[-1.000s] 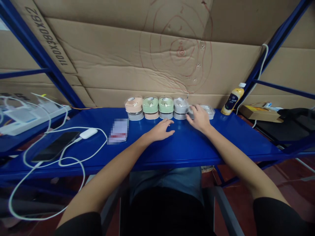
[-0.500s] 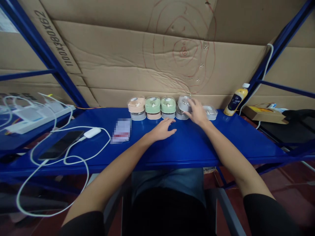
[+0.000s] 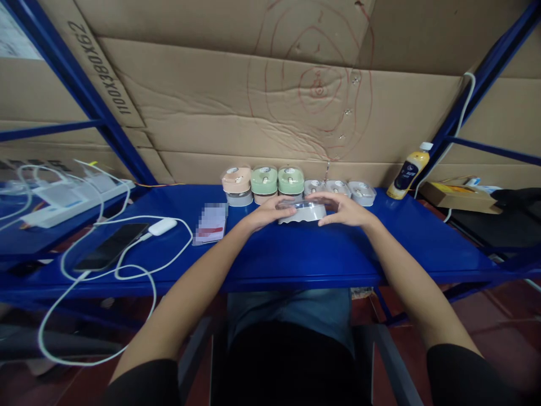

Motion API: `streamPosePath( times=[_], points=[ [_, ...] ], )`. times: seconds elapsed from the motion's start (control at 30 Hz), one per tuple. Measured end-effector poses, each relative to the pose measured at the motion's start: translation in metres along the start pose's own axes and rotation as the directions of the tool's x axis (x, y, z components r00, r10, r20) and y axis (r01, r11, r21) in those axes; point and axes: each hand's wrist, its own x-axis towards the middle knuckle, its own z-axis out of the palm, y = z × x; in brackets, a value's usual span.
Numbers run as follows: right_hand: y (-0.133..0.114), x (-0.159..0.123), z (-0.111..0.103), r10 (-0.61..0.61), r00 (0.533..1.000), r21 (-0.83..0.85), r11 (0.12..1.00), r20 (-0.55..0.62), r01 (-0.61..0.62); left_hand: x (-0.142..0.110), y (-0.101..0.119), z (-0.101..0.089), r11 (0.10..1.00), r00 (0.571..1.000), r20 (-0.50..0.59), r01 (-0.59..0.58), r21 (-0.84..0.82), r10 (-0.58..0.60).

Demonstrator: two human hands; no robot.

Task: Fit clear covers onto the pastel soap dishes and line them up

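A grey box with a clear lid [image 3: 302, 212] is held between my two hands just above the blue table, its front side facing me. My left hand [image 3: 270, 212] is closed on its left end, thumb in front. At the right end, my right hand [image 3: 347, 210] curls around it with fingers over the top and thumb low. Behind, a row of similar boxes runs along the wall: a peach box [image 3: 236, 179] and two green boxes [image 3: 264, 180] each lie on another box. Single grey boxes [image 3: 362, 193] sit to the right, partly hidden by my right hand.
A phone-like item with a blurred screen [image 3: 211, 224] lies left of my hands. Farther left are a dark phone [image 3: 112, 247] and looping white cables with a white plug [image 3: 163, 226]. A juice bottle [image 3: 409, 172] stands at the right, before the cardboard wall [image 3: 203, 101].
My right hand has lifted the upper grey box off its stack and brought it toward me and left. My left hand has moved up and taken hold of its left end.
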Motion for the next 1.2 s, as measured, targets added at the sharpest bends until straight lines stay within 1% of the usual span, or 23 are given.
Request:
streamPosePath(
  times=[0.07,0.13,0.2,0.27,0.33,0.43,0.53,0.6,0.67,0.77,0.83,0.9,0.97,1.03,1.1,1.2],
  points=[
    [0.003,0.000,0.000,0.021,0.999,-0.003,1.000,0.045,-0.021,0.000,-0.001,0.001,0.999,1.000,-0.005,-0.007,0.048,0.007],
    [0.005,-0.003,-0.003,0.049,0.996,-0.032,0.998,0.077,-0.046,0.000,-0.003,0.005,0.991,0.998,-0.050,-0.033,0.129,0.039],
    [0.008,-0.005,-0.005,0.072,0.992,-0.072,0.995,0.102,-0.065,-0.001,-0.004,0.010,0.962,0.992,-0.076,-0.080,0.260,0.102],
    [0.011,-0.006,-0.005,0.086,0.990,-0.118,0.990,0.111,-0.072,-0.002,-0.004,0.016,0.905,0.983,-0.063,-0.133,0.405,0.173],
    [0.014,-0.004,-0.001,0.096,0.993,-0.190,0.978,0.074,-0.081,-0.004,-0.005,0.022,0.838,0.971,-0.025,-0.191,0.511,0.237],
    [0.013,0.002,0.013,0.070,0.997,-0.353,0.932,-0.034,-0.077,-0.005,-0.008,0.029,0.776,0.953,0.030,-0.264,0.573,0.303],
    [0.006,0.008,0.028,0.010,0.998,-0.459,0.888,-0.056,-0.034,-0.006,-0.011,0.035,0.754,0.948,0.078,-0.295,0.587,0.309],
    [0.001,0.009,0.030,0.003,0.998,-0.480,0.877,-0.061,-0.032,-0.006,-0.012,0.037,0.752,0.953,0.092,-0.286,0.594,0.289],
    [-0.002,0.006,0.024,0.022,0.995,-0.481,0.874,-0.094,-0.065,-0.008,-0.009,0.036,0.751,0.956,0.098,-0.279,0.599,0.277],
    [-0.001,-0.004,-0.003,0.066,0.978,-0.442,0.885,-0.197,-0.149,-0.013,0.002,0.031,0.736,0.959,0.130,-0.276,0.618,0.251],
    [0.005,-0.013,-0.024,0.128,0.948,-0.413,0.877,-0.293,-0.246,-0.016,0.011,0.027,0.709,0.962,0.170,-0.272,0.651,0.213],
    [0.012,-0.021,-0.043,0.219,0.904,-0.408,0.836,-0.366,-0.367,-0.019,0.020,0.024,0.684,0.956,0.227,-0.290,0.669,0.184],
    [0.019,-0.028,-0.056,0.311,0.875,-0.412,0.790,-0.370,-0.455,-0.020,0.026,0.024,0.688,0.943,0.289,-0.321,0.651,0.166],
    [0.022,-0.031,-0.062,0.394,0.860,-0.412,0.759,-0.326,-0.504,-0.020,0.026,0.025,0.712,0.932,0.326,-0.336,0.616,0.158],
    [0.022,-0.031,-0.062,0.444,0.849,-0.409,0.745,-0.285,-0.527,-0.020,0.024,0.028,0.727,0.930,0.328,-0.341,0.596,0.167],
    [0.020,-0.030,-0.059,0.459,0.851,-0.397,0.753,-0.255,-0.525,-0.019,0.018,0.033,0.713,0.930,0.307,-0.354,0.605,0.201]
  ],
)
